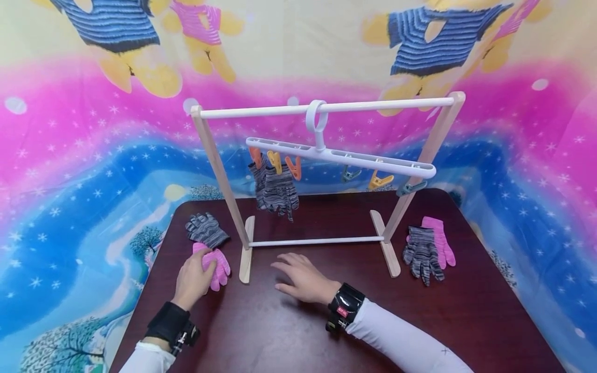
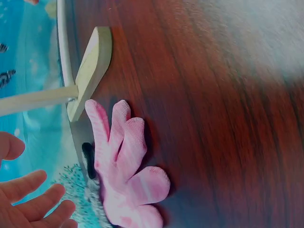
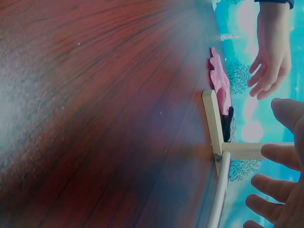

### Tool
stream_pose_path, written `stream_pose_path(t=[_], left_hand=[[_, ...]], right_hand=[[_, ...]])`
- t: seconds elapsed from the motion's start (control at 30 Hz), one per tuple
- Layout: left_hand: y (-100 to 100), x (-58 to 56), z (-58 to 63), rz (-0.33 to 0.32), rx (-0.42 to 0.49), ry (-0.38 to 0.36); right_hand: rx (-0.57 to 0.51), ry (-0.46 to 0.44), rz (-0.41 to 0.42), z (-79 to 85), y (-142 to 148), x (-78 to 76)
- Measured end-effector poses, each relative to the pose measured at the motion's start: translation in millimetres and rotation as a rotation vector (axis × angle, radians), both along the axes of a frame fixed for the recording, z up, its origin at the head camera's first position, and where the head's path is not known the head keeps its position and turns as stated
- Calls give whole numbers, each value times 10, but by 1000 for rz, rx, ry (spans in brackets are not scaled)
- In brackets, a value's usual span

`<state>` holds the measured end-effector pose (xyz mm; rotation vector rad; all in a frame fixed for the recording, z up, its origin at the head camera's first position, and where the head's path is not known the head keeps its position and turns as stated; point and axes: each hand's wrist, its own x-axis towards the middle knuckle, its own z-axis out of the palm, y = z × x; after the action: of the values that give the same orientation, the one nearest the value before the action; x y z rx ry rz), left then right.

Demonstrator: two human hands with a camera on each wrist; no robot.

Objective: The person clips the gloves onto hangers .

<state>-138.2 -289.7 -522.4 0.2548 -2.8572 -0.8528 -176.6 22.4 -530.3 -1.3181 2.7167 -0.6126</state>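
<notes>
1. Left hand, at 8 o'clock on a dial centred on the head view: its grip stands apart, fingers loosely parted, raised above a pink knitted glove and separate from it.
2. The pink glove lies on the glossy red-brown wood-grain tabletop, at 8 o'clock from the left foot of a pale wooden rack with white rods.
3. A grey-and-black mottled knitted glove lies at 11 o'clock from the pink glove.
4. Right hand, at 6 o'clock: grip apart, fingers spread above the tabletop.
5. A white plastic hanger hangs from the rack's top rod; at 9 o'clock, mottled grey knitted gloves hang from its orange and yellow clips.
6. At 4 o'clock, a mottled grey glove partly covers another pink glove.
</notes>
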Motion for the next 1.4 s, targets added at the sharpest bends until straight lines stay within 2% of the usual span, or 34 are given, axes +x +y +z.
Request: stream_pose_path(t=[0.17, 0.4, 0.8, 1.03, 1.17, 1.4], left_hand=[[-105, -40, -24, 34, 58, -66], [-226, -121, -72, 70, 60, -85], [-405, -297, -148, 135, 7, -159], [-413, -357, -136, 132, -34, -241], [-451, -379, -192, 141, -37, -262], [-465, -427, -273, 226, -58, -287]], right_hand=[[1, 11, 16, -9, -54, 23], [9, 14, 27, 29, -116, 47], [38, -10, 12, -2, -125, 47], [51, 6, 25, 11, -178, 23], [51, 11, 39, 34, -217, 23], [63, 7, 39, 44, -274, 35]])
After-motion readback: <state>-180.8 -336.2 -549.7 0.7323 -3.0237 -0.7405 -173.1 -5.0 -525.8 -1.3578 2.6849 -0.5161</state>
